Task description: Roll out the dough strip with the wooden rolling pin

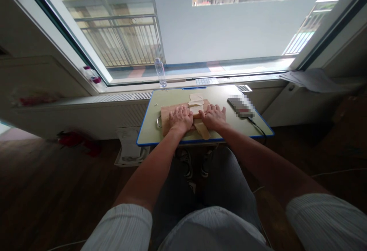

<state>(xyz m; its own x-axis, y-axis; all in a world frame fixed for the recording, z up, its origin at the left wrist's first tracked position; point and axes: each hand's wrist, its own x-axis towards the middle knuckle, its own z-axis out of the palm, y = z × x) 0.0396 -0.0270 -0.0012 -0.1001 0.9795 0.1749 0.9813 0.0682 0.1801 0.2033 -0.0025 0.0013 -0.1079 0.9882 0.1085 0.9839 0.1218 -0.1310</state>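
A wooden rolling pin (197, 116) lies crosswise over a wooden board (166, 112), with only its middle showing between my hands. My left hand (180, 118) is over its left part, fingers bent forward and thumb pointing inward. On the right part rests my right hand (213, 116), its fingers curved over and slightly apart. Beneath the pin runs a long, flat strip of pale dough (196, 98). Its far end lies wrinkled beyond the board, and its near end (203, 129) hangs toward me. The hands hide both ends of the pin.
The board rests on a small blue-edged table (226, 92). A dark device (241, 106) with a cable lies at the right. A clear bottle (160, 73) stands by the window, and papers (311, 79) lie farther right. Below left is a white bin (132, 161).
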